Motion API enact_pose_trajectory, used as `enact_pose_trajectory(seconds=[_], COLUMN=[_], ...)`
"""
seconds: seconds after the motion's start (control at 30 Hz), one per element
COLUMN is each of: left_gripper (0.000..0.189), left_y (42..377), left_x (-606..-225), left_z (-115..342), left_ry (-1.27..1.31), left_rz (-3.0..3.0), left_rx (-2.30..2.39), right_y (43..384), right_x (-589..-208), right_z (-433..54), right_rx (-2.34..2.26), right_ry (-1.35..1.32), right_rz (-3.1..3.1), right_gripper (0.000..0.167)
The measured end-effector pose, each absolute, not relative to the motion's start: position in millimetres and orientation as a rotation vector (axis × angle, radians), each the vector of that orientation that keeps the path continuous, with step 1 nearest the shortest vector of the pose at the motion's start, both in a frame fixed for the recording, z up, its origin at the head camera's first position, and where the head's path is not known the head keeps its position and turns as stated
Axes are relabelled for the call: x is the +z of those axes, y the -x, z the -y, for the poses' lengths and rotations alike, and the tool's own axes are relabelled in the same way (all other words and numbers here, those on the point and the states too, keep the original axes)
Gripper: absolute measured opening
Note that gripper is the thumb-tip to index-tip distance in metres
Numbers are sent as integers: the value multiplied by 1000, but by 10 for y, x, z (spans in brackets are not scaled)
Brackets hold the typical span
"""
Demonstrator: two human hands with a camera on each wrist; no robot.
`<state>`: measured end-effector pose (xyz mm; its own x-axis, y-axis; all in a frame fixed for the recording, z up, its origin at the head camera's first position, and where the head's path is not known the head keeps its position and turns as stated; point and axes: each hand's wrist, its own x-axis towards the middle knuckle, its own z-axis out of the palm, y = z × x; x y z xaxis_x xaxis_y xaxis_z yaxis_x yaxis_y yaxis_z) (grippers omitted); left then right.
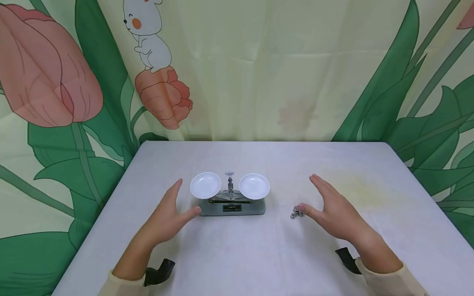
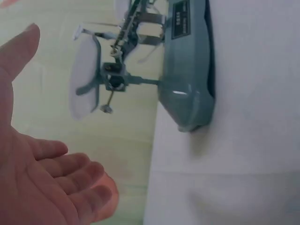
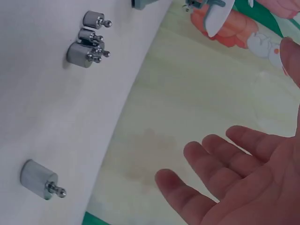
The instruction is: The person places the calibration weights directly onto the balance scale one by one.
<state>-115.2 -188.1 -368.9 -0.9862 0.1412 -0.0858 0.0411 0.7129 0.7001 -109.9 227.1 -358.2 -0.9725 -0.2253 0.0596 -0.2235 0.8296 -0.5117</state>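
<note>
Left hand [image 1: 166, 216]: positioned beside the left end of the balance [image 1: 232, 208], palm turned inward, fingers extended, thumb spread away from them; nothing is held. Right hand [image 1: 335, 213]: raised in a similar pose at the weights [image 1: 293, 216], thumb and fingers apart, likewise holding nothing. The balance stands near the middle of the white table [image 1: 259, 255]; the weights stand to its right, well apart from it.

In the head view, both thumb tips overlap the items behind them. The wrist views show clear gaps — neither hand touches the balance or the weights. The head view shows the tops of both white pans [image 1: 254, 186]; the left wrist view shows the support arm [image 2: 88, 87] beneath one pan. The right wrist view shows knobbed cylinders grouped closely, plus a separate cylinder [image 3: 38, 179] standing upright — not visible in the head view.
</note>
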Motion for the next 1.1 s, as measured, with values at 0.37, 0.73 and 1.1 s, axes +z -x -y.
enact_pose_trajectory(seconds=[0.37, 0.73, 1.1], left_gripper=[83, 51, 40], left_y=[1192, 1214, 1245], left_x=[-4087, -4336, -4397], left_z=[1844, 1707, 1639], left_ry=[116, 88, 21], left_rz=[-2677, -2802, -2917], left_rx=[1391, 1398, 1324], right_y=[1115, 1144, 1190], right_x=[-3896, -4119, -4170], right_z=[-2331, -2353, -2318], right_rx=[-1156, -1069, -1011], right_ry=[367, 307, 230], right_rz=[-2949, -2996, -2981], right_gripper=[69, 50, 43])
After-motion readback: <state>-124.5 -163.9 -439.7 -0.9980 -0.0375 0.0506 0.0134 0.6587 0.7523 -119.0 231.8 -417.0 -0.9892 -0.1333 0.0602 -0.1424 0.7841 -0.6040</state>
